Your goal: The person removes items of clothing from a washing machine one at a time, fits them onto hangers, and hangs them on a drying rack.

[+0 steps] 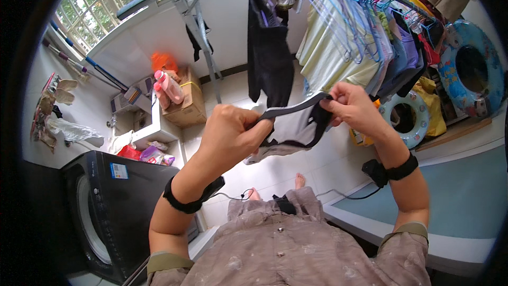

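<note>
Between my two hands a small garment, white or light grey with black elastic edging (295, 109), is stretched out by its waistband. My left hand (234, 131) grips the band's left end in a fist. At the other end, my right hand (349, 105) pinches the band between thumb and fingers. The lower part of the garment hangs loose below the band. Just beyond it, a pair of black trousers (272, 47) hangs in front of the white wall. To the right of the trousers hangs a pale yellow-green garment (337, 39) on a rail.
Many clothes on blue hangers (357, 28) fill the rail at upper right. Swim rings (405, 119) stand at right. A dark front-loading washing machine (131, 198) is at lower left. Pink bottles (170, 87) stand by a cardboard box (186, 103). A metal frame leg (202, 43) rises ahead.
</note>
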{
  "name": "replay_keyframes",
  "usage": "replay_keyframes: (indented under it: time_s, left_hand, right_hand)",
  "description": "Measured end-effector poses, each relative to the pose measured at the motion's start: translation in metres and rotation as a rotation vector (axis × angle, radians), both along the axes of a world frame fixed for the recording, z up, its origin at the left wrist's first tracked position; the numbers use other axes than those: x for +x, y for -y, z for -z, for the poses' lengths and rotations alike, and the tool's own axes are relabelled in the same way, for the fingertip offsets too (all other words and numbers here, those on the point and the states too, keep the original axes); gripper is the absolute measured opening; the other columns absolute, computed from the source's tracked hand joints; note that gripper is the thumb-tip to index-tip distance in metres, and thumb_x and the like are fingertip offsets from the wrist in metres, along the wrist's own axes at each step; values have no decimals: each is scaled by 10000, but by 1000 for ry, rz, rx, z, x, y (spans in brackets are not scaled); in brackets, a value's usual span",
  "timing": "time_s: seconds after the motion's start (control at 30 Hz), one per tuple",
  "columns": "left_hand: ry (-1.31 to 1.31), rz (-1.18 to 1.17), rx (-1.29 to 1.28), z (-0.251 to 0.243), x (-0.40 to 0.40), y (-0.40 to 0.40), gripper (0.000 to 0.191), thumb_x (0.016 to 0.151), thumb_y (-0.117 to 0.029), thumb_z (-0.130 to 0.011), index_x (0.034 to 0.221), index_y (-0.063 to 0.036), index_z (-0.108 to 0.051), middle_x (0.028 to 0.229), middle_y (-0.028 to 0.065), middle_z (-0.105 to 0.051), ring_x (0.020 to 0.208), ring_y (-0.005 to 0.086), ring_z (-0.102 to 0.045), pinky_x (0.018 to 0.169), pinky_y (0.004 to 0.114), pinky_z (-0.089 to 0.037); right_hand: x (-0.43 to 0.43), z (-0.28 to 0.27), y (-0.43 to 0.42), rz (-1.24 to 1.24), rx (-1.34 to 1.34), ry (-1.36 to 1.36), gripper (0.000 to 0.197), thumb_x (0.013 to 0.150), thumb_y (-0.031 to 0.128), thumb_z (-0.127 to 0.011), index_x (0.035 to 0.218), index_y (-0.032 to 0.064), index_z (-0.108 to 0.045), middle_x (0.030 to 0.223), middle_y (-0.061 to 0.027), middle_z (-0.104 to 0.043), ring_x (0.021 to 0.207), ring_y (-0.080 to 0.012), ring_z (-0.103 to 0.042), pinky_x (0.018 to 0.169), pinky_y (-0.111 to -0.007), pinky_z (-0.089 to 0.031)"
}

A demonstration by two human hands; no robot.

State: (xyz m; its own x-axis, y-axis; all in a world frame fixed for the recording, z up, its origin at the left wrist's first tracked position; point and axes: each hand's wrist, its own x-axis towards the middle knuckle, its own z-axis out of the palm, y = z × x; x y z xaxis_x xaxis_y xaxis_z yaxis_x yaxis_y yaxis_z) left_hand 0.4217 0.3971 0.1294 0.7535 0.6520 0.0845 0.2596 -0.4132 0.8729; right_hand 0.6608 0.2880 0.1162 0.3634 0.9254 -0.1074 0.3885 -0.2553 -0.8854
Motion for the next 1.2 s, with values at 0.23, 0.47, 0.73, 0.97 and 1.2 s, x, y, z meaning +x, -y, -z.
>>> replay_keyframes:
  time_s: [0.23,0.47,0.73,0.97,1.2]
  left_hand:
    - [-83,11,-41,7,46,21,198,822,-160,-614,723,-4,-686,463,28,-566,347,79,-484,348,220,-346]
    - [-387,-180,920,26,112,25,166,683,-196,-697,798,-84,-653,725,53,-616,651,252,-614,555,332,-461]
    - [143,-12,-527,49,171,35,203,846,-162,-477,821,3,-590,670,-19,-506,600,64,-442,543,218,-374]
    - [226,28,-358,24,181,55,169,863,-129,-458,808,16,-526,658,-16,-463,613,64,-410,541,229,-364]
    - [215,-10,-279,18,156,56,157,860,-119,-462,814,22,-513,648,9,-477,600,82,-425,540,244,-378]
  right_hand:
    - [76,3,17,-93,80,-149,162,771,33,-635,802,40,-477,710,-49,-594,632,-167,-618,526,-291,-486]
    - [121,-29,51,-451,-82,625,201,674,18,-561,864,47,-505,764,-121,-597,769,-311,-593,657,-373,-454]
    - [193,-25,31,-776,-271,354,382,715,272,-741,971,12,-626,840,-105,-646,742,-179,-598,680,-302,-482]
    - [200,-12,-65,-42,377,847,249,789,252,-643,766,4,-627,764,-131,-645,682,-293,-620,642,-365,-485]
    - [208,2,-149,181,172,1251,253,764,321,-629,746,68,-633,793,-143,-662,731,-290,-659,637,-380,-526]
